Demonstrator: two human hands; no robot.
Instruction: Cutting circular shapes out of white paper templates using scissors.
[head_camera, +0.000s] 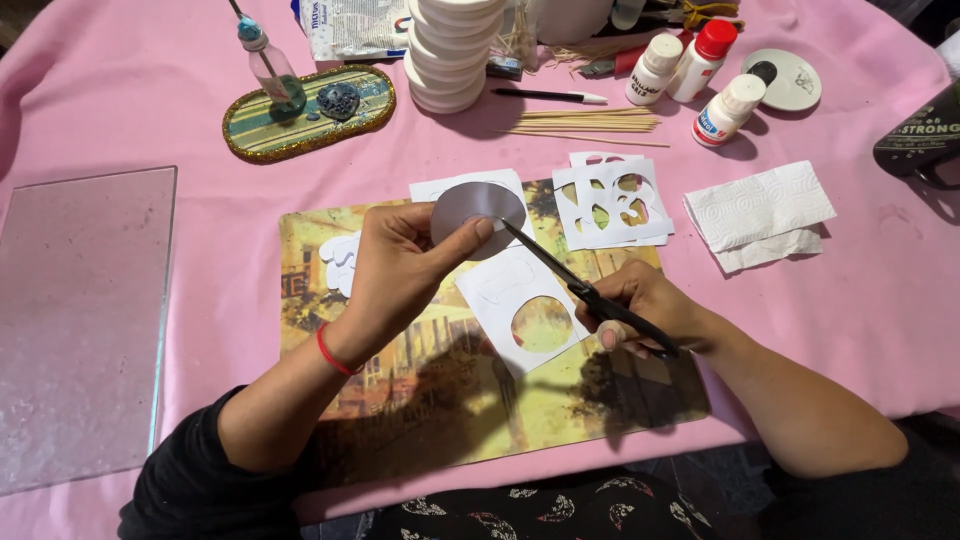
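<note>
With our left hand (400, 270) pinching the paper disc (478, 212) above the placemat (420, 400) and our right hand's (645, 305) grip closed around the scissors (585, 290) (blades at its edge), a slip could nick our thumb.

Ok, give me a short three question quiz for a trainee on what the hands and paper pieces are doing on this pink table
1. True or false: the left hand holds a round grey-white paper disc.
2. Which tool does the right hand hold? A) black-handled scissors B) a glue bottle C) a wooden skewer
3. What does the white paper sheet lying on the yellow picture placemat between the hands show?

Key
1. True; thumb and fingers pinch the disc upright.
2. A; the blade tips meet the disc's edge.
3. A round hole cut out of it.
</note>
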